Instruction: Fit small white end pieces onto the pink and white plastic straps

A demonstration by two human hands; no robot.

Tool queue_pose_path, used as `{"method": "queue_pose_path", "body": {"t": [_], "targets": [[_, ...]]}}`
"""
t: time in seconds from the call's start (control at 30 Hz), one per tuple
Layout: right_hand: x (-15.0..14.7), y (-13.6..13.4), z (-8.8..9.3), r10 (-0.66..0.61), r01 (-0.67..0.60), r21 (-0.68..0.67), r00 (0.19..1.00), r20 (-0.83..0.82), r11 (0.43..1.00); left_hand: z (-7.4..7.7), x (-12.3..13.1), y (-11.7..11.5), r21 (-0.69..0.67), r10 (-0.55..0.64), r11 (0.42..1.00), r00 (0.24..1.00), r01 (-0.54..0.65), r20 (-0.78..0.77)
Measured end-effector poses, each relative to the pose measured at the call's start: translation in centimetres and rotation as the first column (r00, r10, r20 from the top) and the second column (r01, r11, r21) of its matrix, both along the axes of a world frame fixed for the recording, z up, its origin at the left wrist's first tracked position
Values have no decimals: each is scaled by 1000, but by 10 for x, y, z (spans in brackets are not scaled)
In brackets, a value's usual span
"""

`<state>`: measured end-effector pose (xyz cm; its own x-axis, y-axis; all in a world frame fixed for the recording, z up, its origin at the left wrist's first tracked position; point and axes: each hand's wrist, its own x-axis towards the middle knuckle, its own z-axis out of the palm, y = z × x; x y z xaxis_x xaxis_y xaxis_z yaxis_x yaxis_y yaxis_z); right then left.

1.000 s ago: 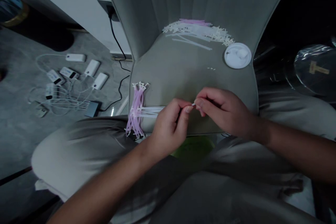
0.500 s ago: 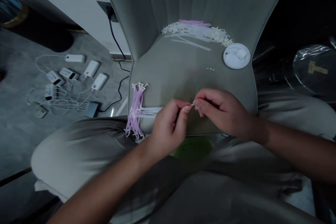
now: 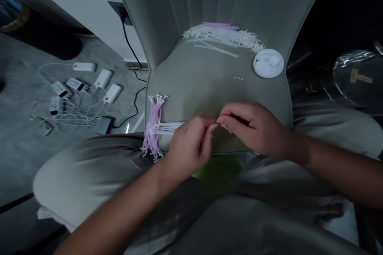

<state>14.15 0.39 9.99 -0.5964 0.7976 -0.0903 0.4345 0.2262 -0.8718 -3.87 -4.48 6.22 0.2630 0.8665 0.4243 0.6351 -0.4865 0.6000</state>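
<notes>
My left hand [image 3: 190, 145] and my right hand [image 3: 254, 129] meet over the front of a grey upholstered chair seat [image 3: 215, 81]. Their fingertips pinch a small white plastic piece [image 3: 217, 120], which is mostly hidden. Just left of my left hand lies a bundle of pink and white forked plastic strips [image 3: 153, 127], with straight white strips [image 3: 170, 127] running toward that hand. A pile of similar strips [image 3: 223, 36] lies at the back of the seat. Near it sits a round white lid [image 3: 268, 63], and a few tiny white bits [image 3: 238, 78] lie on the seat.
Grey-trousered knees flank the seat, with a green object [image 3: 218, 167] below it. On the floor at left lie several white power banks [image 3: 103, 78] with tangled cables. A black cable [image 3: 134, 107] runs along the chair. A clear plastic dome [image 3: 356, 75] stands at right.
My hands have moved slightly closer together, and the small white piece is now more hidden by my fingertips. The view has shifted slightly.
</notes>
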Motion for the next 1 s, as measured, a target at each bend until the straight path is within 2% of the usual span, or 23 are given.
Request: {"method": "queue_pose_path", "body": {"t": [0.27,0.4,0.57,0.7,0.87,1.0], "targets": [[4,1,9,113,-110,-93,993,30,990,2,-5,0,149,-118,978,979,143,-163],[4,0,13,63,-65,-109,998,-16,992,8,-10,2,154,-106,979,975,137,-196],[1,1,13,-5,-2,-107,998,-65,994,15,-14,5,110,-69,991,995,77,-77],[1,-1,11,-4,-2,-62,996,-94,998,19,-12,4,120,-5,993,1000,3,21],[3,-4,13,73,-69,39,992,-103,997,22,-11,1,152,-104,984,994,96,45],[5,-4,14,108,-108,0,990,-95,994,22,-12,2,206,-161,966,987,159,-8]]}}
